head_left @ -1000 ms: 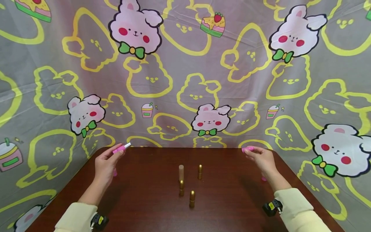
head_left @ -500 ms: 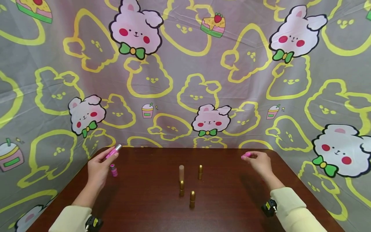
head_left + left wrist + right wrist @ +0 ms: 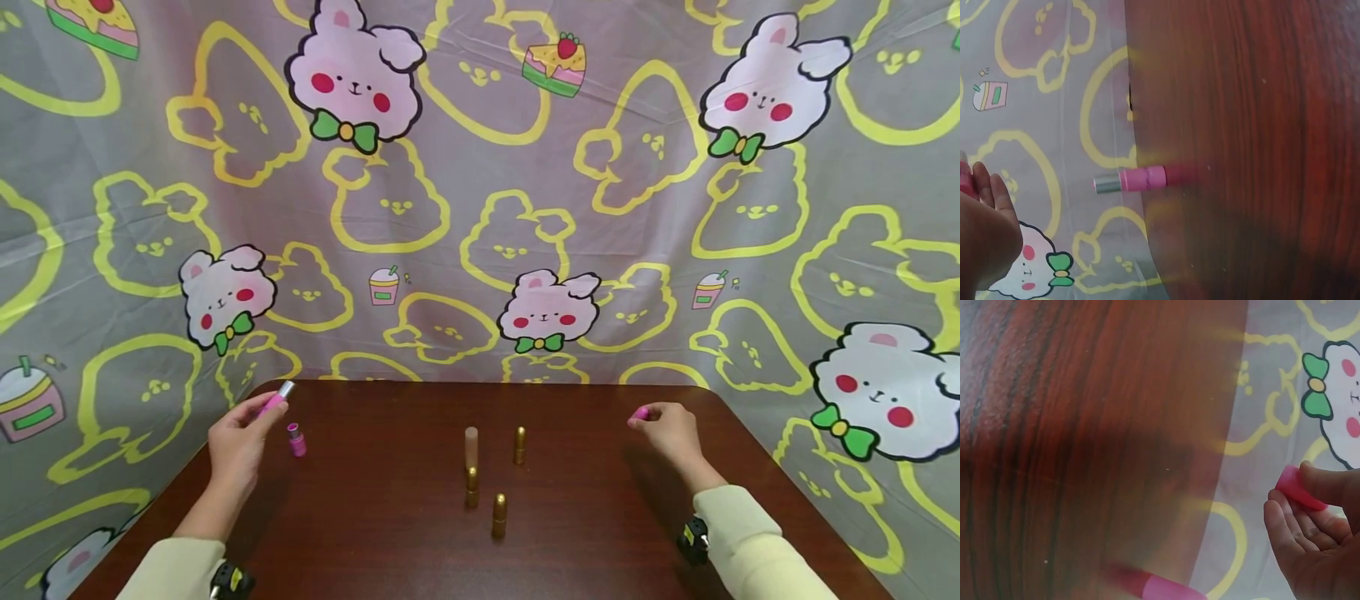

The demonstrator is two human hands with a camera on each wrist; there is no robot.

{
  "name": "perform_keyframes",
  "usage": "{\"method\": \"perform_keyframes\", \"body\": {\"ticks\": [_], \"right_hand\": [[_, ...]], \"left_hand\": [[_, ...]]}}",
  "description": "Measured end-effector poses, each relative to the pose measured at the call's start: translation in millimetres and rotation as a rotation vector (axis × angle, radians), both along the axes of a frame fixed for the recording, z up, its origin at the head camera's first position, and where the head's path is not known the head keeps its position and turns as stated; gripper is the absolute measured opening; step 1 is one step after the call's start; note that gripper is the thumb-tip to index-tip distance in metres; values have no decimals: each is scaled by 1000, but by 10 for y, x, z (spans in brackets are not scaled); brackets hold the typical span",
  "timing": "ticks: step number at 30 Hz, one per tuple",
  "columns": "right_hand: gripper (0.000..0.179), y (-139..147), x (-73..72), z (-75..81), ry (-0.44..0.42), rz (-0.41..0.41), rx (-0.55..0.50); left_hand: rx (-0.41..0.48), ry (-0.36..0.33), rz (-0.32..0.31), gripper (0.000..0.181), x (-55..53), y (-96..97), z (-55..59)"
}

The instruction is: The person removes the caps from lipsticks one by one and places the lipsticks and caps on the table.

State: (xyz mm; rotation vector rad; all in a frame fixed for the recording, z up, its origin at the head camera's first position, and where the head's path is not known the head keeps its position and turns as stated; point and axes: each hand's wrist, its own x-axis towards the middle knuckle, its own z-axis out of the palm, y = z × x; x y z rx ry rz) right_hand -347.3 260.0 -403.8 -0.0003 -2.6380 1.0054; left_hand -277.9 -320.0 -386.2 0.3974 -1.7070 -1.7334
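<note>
My left hand (image 3: 237,440) holds a pink lipstick tube (image 3: 273,402) between thumb and fingers, its silver collar end pointing up. Just right of that hand, a second pink lipstick tube (image 3: 297,442) stands upright on the table, silver collar uppermost; it shows larger in the left wrist view (image 3: 1146,179). In my right hand (image 3: 672,432) a small pink cap (image 3: 1294,485) is pinched by thumb and fingertips over the table's right side. Another pink piece, cap-like, (image 3: 1172,589) stands on the table at the lower edge of the right wrist view, hidden by the hand in the head view.
Mid-table stand three gold bullet-shaped tubes, one at the back (image 3: 521,446), one nearer (image 3: 472,487) and one in front (image 3: 499,517). A translucent brownish tube (image 3: 471,447) stands behind the middle one. A patterned curtain (image 3: 450,275) rises around the dark wooden table (image 3: 390,533).
My left hand has moved left and down with its lipstick tube, uncovering the standing pink tube. The right hand has lowered slightly with its cap, now covering the standing pink piece.
</note>
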Motion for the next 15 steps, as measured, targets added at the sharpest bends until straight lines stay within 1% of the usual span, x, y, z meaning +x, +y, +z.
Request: {"method": "perform_keyframes", "body": {"ticks": [2,4,8,12,13,15], "right_hand": [[14,5,-13,-25,-3,1,12],[13,12,-34,-48,1,-1,29],[12,19,-61,-90,2,-22,63],[12,16,-74,-109,-12,-42,80],[12,15,-75,-109,-18,-44,80],[13,15,-78,-104,-33,-47,77]], "left_hand": [[5,8,19,23,-6,-34,-25],[3,-12,31,19,0,-70,-50],[-4,-62,45,18,25,-135,-88],[5,-80,48,19,32,-190,-132],[-3,-89,50,20,24,-213,-151],[-6,-71,49,23,-23,-286,-239]]}}
